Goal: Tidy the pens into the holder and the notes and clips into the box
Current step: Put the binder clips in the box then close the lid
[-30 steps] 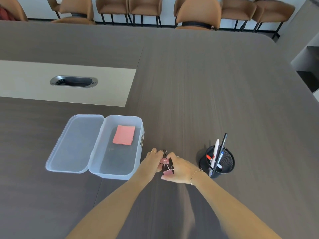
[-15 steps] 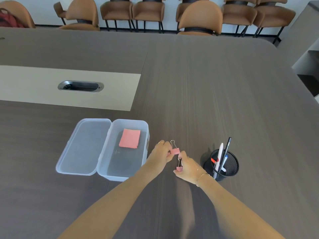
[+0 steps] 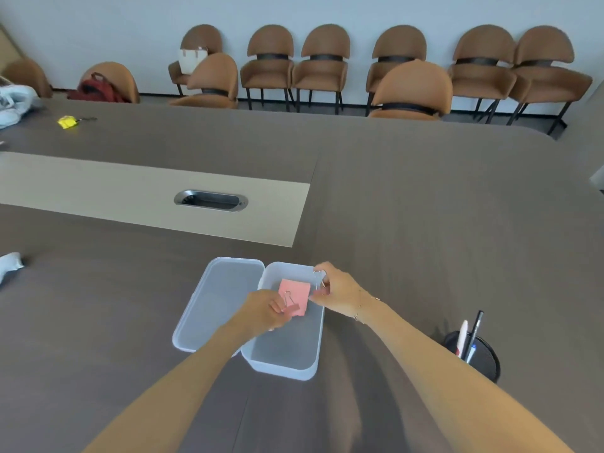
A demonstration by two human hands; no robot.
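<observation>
Both hands over open box [image 3: 284, 364]. Left hand [image 3: 264, 310] pinches a pink clip [image 3: 289, 305] above the notes [image 3: 295, 294]; right hand [image 3: 336, 287] pinches another clip [image 3: 321, 282] at the far-right rim. Drop is straight down.

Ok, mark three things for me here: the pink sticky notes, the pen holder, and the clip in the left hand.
Pink sticky notes [image 3: 299, 291]: head view, bare upper middle of the pad.
Pen holder [image 3: 487, 361]: head view, black mesh wall.
Clip in the left hand [image 3: 289, 305]: head view, near its pink body below the wire loop.
</observation>
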